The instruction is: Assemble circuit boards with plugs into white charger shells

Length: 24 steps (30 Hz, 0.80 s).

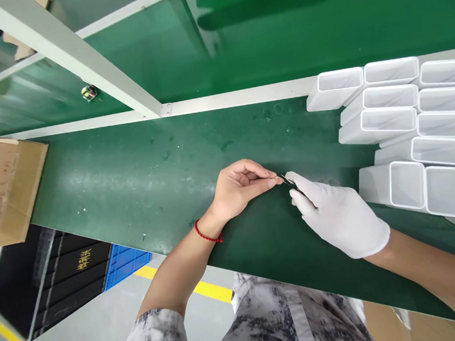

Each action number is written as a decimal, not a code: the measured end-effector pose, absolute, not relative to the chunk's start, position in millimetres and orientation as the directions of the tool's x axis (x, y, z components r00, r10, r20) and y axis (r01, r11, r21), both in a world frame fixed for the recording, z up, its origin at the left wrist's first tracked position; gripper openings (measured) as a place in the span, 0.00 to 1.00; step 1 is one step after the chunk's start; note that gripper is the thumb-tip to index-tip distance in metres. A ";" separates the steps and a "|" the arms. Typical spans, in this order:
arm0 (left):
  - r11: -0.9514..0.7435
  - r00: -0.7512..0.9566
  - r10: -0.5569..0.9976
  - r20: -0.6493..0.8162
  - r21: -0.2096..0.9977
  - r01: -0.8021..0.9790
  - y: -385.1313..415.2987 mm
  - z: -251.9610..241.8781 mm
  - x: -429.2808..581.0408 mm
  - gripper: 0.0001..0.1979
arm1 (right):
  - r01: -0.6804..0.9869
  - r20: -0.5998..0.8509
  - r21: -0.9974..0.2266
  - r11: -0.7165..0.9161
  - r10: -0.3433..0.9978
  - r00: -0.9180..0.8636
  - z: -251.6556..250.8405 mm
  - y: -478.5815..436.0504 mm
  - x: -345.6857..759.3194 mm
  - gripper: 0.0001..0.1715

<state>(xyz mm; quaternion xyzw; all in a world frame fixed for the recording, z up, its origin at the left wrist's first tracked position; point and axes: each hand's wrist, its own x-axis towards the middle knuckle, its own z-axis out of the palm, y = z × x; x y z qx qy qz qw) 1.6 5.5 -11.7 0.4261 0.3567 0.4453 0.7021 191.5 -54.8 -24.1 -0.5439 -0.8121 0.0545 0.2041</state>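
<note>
My left hand [240, 187], bare with a red cord bracelet [208, 236] at the wrist, pinches something too small to make out between thumb and fingertips. My right hand [341, 216] wears a white glove and is closed on a thin dark tool [291, 182]. The tool's pointed tip meets the fingertips of my left hand. Both hands are over the green tabletop [132, 173].
Several translucent white bins [407, 184] stand grouped on the right. An open cardboard box [11, 184] sits at the left edge. Below it are a black crate [69, 274] and a blue crate [124, 263]. A white metal post [78, 59] rises behind the table.
</note>
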 end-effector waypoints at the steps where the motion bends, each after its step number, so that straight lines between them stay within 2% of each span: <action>1: 0.235 0.347 0.930 -0.116 0.916 -0.324 5.4 -11.6 1.6 0.11 | 0.862 0.269 -0.316 0.397 0.909 -0.319 -23.8 -54.5 191.1 0.21; 6: 0.213 0.340 0.935 -0.101 0.926 -0.311 5.5 -11.2 1.5 0.10 | 0.870 0.261 -0.339 0.358 0.924 -0.278 -22.1 -53.7 189.8 0.21; 14: 0.194 0.305 0.946 -0.107 0.943 -0.270 6.1 -10.8 3.5 0.12 | 0.872 0.364 -0.265 0.412 0.880 -0.305 -22.7 -51.5 187.9 0.22; 24: 0.162 0.316 0.946 -0.069 0.947 -0.278 3.9 -9.9 4.6 0.08 | 0.889 0.322 -0.242 0.388 0.897 -0.304 -21.0 -53.9 187.8 0.24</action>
